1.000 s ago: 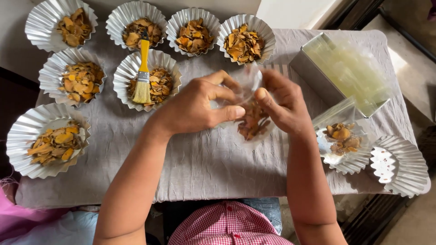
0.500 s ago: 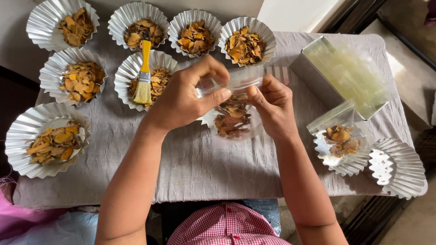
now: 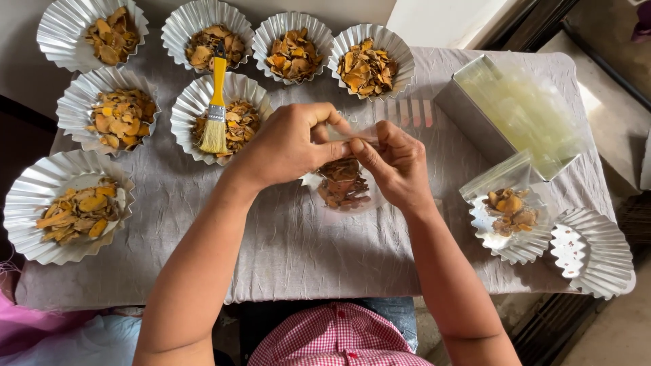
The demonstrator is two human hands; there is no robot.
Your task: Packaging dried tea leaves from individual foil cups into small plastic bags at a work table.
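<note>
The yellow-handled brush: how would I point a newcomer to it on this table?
Start at the grey cloth-covered table and find the silver fluted trays of dried orange-brown chips along its far and left sides. In the second row, the fluted tray just beyond the left hand has the brush lying across it. It is the only tool there: yellow handle, pale bristles pointing toward the person.

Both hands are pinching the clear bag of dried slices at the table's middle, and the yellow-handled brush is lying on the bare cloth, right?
Not quite. In the head view the brush rests on a filled foil tray, not the cloth. Both the left hand and right hand do pinch the clear bag.
</note>
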